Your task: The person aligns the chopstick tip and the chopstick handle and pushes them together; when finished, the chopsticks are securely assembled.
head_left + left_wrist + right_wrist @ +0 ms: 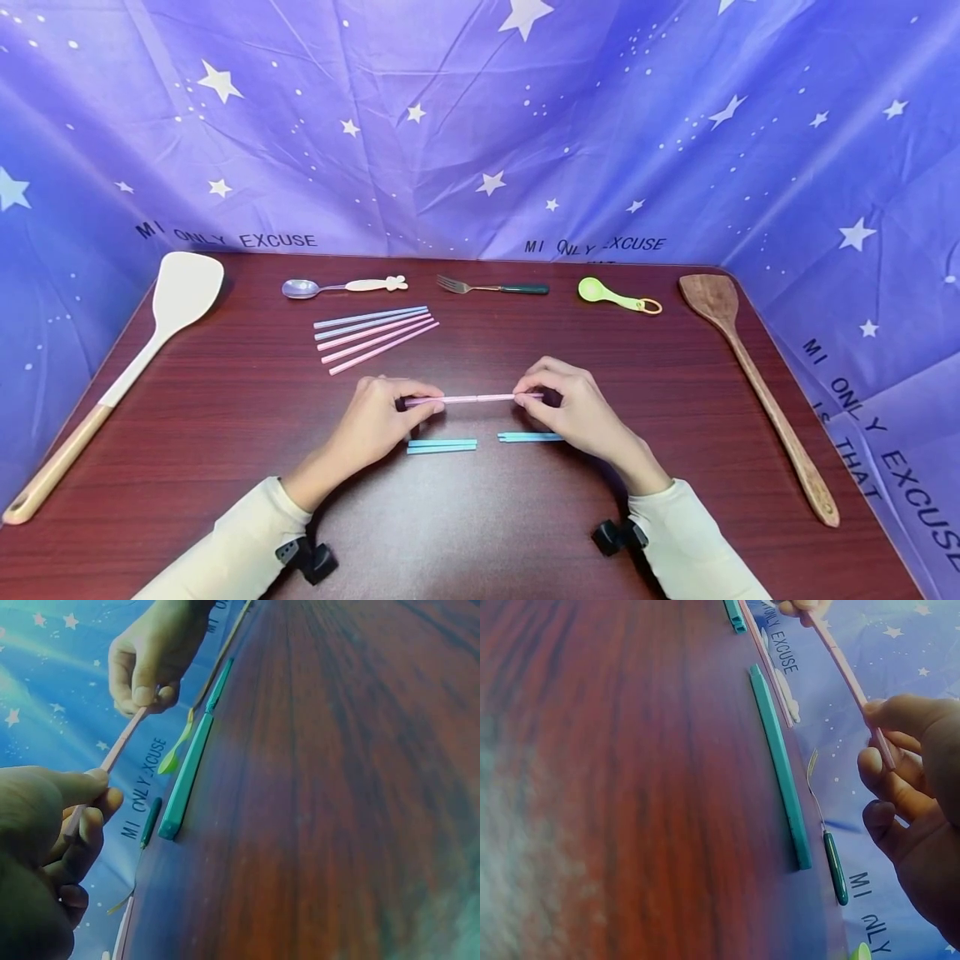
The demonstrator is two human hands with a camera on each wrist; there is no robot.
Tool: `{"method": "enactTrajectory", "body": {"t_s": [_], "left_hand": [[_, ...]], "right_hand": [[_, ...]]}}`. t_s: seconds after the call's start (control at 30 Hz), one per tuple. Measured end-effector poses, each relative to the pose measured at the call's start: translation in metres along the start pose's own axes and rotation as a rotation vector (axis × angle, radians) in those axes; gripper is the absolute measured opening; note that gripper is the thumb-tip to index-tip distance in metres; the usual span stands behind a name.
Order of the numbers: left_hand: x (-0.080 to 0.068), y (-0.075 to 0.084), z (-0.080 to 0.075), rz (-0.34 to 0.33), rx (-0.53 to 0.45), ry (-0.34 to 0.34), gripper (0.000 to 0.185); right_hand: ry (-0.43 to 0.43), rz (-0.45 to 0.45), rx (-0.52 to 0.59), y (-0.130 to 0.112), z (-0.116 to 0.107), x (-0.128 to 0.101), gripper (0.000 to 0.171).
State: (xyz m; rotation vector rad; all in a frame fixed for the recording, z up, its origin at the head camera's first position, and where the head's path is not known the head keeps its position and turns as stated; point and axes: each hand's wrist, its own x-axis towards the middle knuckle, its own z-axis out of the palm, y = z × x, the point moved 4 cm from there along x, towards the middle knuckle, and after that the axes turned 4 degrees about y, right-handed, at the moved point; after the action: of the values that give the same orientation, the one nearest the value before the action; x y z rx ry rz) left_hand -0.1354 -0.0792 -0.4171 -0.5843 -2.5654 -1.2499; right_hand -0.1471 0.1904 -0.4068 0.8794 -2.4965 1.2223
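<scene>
My left hand [381, 418] and right hand [576, 408] pinch the two ends of a thin pink chopstick [477, 398] between thumb and fingers. It is held level above the table, and a joint line shows near its middle. In the right wrist view the pink chopstick [845, 671] looks straight, its end poking out past my thumb. Below the hands lie short teal chopstick pieces: a pair at the left [442, 447] and more at the right [528, 437], partly covered by my right hand.
Behind my left hand several blue and pink chopsticks [377, 337] lie side by side. Along the back are a spoon [302, 288], a fork [480, 287] and a green measuring spoon [600, 292]. A white turner [187, 287] lies left, a wooden one [738, 333] right. Starry cloth [450, 150] hangs around.
</scene>
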Motion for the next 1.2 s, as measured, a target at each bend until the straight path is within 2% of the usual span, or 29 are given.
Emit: {"method": "enactTrajectory", "body": {"t_s": [0.13, 0.43, 0.57, 0.77, 1.03, 1.2], "left_hand": [[0.0000, 0.0005, -0.0020, 0.014, 0.036, 0.032, 0.007], [-0.0005, 0.0007, -0.0031, 0.054, 0.037, 0.077, 0.007], [-0.0010, 0.0017, -0.0030, 0.079, 0.026, 0.098, 0.009], [-0.0031, 0.0009, -0.0024, 0.101, 0.027, 0.133, 0.010], [-0.0052, -0.0004, -0.0005, 0.069, 0.017, 0.122, 0.009], [-0.0031, 0.0003, -0.0002, 0.021, 0.013, 0.066, 0.007]], "right_hand": [[0.004, 0.015, -0.012, 0.0003, -0.0005, 0.0004, 0.013], [0.016, 0.084, -0.025, 0.0012, -0.0013, -0.0014, 0.008], [0.033, 0.108, 0.008, 0.0019, -0.0009, -0.0020, 0.005], [0.052, 0.092, 0.054, -0.0018, 0.0001, -0.0011, 0.006], [0.034, 0.041, 0.082, -0.0032, 0.0047, -0.0020, 0.006], [0.002, 0.052, 0.093, -0.0009, 0.0030, -0.0016, 0.006]]}}
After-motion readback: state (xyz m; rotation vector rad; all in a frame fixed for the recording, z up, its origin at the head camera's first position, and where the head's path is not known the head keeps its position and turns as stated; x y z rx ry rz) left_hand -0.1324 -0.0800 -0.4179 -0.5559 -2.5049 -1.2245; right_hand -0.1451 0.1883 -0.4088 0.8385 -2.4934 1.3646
